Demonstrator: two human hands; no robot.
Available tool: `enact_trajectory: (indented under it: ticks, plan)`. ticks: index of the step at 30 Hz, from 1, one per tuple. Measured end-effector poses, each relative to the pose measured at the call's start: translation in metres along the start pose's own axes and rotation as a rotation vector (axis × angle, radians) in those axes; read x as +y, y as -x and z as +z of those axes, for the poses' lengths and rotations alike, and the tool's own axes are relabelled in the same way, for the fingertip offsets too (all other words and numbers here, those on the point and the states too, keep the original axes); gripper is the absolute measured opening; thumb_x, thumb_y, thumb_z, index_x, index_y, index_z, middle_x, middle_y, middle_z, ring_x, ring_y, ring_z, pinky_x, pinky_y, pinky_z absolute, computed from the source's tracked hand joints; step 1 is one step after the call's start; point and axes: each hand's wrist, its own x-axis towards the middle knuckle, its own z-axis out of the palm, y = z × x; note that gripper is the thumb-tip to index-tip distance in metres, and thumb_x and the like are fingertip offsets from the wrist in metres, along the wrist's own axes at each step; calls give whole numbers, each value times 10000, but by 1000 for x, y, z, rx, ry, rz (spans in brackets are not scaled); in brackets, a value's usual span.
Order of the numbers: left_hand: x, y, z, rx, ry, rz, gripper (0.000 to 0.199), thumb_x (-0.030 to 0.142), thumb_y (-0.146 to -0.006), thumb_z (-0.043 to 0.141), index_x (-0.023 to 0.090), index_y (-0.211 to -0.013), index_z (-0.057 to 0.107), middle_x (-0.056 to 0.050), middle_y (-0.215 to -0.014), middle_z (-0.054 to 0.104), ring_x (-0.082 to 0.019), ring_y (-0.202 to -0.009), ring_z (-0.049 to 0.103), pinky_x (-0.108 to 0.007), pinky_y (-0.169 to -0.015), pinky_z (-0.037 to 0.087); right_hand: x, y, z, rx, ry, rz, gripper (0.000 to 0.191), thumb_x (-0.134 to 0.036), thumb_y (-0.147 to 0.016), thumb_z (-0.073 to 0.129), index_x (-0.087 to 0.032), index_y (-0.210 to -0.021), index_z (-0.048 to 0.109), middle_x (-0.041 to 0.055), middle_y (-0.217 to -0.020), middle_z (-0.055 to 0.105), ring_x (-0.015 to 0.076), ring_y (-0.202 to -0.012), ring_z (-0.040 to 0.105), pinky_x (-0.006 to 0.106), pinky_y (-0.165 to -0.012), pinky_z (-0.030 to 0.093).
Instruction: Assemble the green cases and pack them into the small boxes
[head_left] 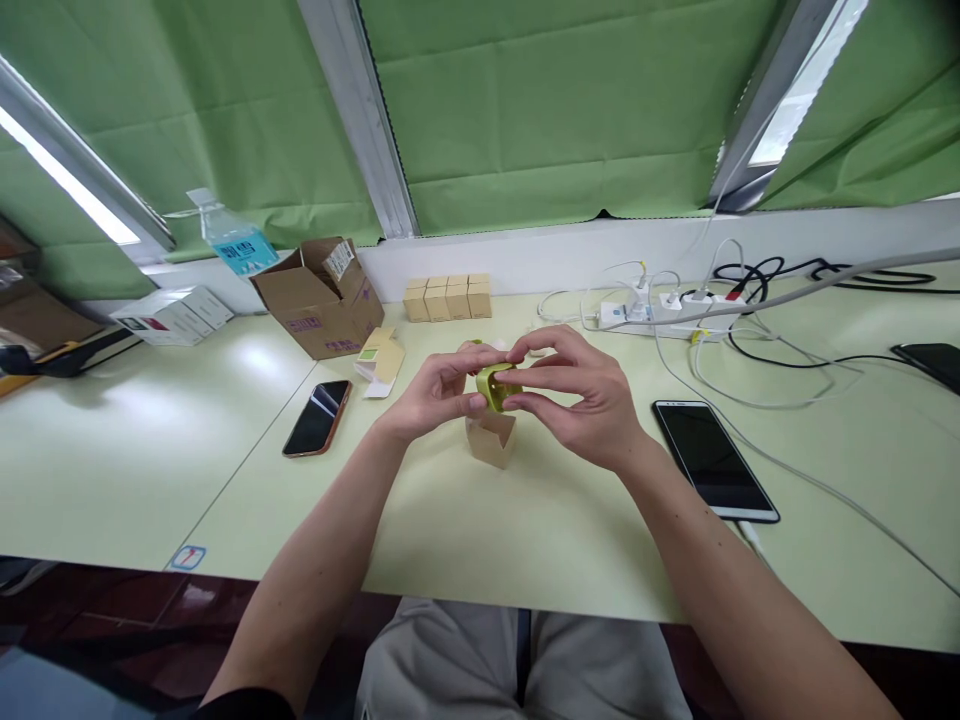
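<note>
A small yellow-green case (pixel 492 398), hollow on the side facing me, is held up over the table between both hands. My left hand (pixel 442 385) grips its left side, thumb in front. My right hand (pixel 574 390) has its fingers at the right side and the opening; whether a fingertip reaches inside I cannot tell. Just below the case stands a small open cardboard box (pixel 491 442), its top partly hidden by the hands. Another small opened box (pixel 380 358) with a white flap lies left of my left hand.
Several small closed boxes (pixel 448 298) line the wall. A larger open carton (pixel 322 300) and a bottle (pixel 236 240) stand back left. One phone (pixel 317 418) lies left, another phone (pixel 716 458) with a cable lies right. A power strip (pixel 675 315) with tangled cables occupies the back right.
</note>
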Motion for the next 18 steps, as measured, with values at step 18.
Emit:
enact_trajectory:
  ticks: [18]
  plan:
    - [-6, 2, 1, 138, 58, 0, 448, 489, -893, 891, 317, -1304, 842, -99, -1203, 767, -252, -1111, 687, -394, -963, 541, 13, 16, 25, 132, 170, -193, 396, -108, -994, 713, -356, -1289, 802, 93, -1393, 756, 300, -1273, 688, 449, -780, 763]
